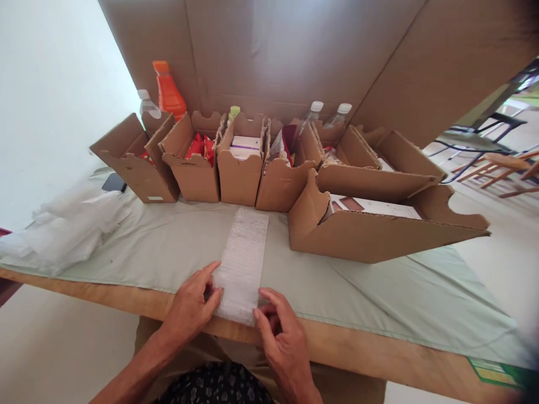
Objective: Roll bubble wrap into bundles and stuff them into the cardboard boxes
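Observation:
A flat strip of bubble wrap (241, 266) lies lengthwise on the cloth, its near end at the table's front edge. My left hand (191, 303) rests at the strip's lower left side, thumb and index finger spread, fingertips on its edge. On the opposite side, my right hand (282, 334) touches the lower right edge with its thumb and index fingertips, which stand apart. The other fingers of the right hand are curled under and partly hidden. Neither hand grips the strip.
Several cardboard bins stand in a row at the back, one with red packets (200, 147). A larger bin (357, 235) with white boxes is at right. Crumpled clear plastic (71, 224) lies left, near a dark phone-like object (114, 183). Bottles, including an orange one (169, 92), stand behind.

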`<state>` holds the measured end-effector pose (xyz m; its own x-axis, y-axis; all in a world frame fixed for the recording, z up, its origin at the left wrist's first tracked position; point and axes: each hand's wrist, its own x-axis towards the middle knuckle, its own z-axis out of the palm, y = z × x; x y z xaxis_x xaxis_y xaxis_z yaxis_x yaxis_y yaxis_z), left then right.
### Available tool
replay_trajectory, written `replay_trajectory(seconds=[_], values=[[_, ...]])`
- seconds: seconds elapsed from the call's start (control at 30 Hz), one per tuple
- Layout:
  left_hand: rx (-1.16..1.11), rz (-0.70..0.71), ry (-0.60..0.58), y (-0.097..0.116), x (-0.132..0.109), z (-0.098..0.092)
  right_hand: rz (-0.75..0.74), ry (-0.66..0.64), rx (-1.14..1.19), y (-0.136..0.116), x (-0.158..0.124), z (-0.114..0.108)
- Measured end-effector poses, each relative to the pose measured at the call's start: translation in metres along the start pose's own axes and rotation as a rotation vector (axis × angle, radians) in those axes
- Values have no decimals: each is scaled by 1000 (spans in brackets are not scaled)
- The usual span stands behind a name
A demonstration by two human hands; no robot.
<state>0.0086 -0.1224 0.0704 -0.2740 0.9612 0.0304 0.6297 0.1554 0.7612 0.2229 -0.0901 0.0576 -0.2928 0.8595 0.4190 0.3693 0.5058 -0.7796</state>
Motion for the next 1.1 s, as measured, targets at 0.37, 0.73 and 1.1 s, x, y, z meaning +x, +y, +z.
replay_trajectory(seconds=[0.37,0.73,1.1], values=[[183,273,168,-10,-10,-2,-290,-240,-315,-9,-4,10],[100,447,58,-3,-35,-9,-222,-238,-143,-9,8,6],[216,322,135,-7,-27,5,-331,-256,-319,-8,5,-1]])
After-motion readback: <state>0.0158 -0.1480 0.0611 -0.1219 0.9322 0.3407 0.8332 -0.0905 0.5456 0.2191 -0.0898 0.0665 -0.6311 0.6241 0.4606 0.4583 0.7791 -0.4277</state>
